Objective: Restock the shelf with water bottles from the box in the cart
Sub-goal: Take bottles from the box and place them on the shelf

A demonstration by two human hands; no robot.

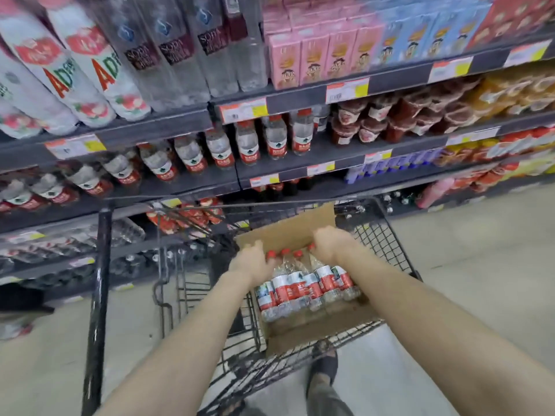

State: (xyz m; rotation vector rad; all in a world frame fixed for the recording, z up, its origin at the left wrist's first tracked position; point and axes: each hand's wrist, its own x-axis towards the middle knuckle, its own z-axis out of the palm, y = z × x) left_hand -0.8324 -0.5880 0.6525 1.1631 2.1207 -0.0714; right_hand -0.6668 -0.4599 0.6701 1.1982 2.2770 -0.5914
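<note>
An open cardboard box [288,232] sits in a black wire cart [387,235]. Inside it stand several clear water bottles [300,283] with red caps and red-white labels. My left hand [253,262] is closed over the bottle tops at the left end of the row. At the right end my right hand [332,244] grips the tops there. The same bottles line the grey shelf [192,184] straight ahead, with bare room near its middle front edge.
Large soda and flavoured-water bottles [90,70] fill the shelf above, next to pink and blue cartons [327,52]. Red jars [375,121] and orange packs lie to the right. The cart handle post [100,280] rises at left. My foot [324,364] stands under the cart.
</note>
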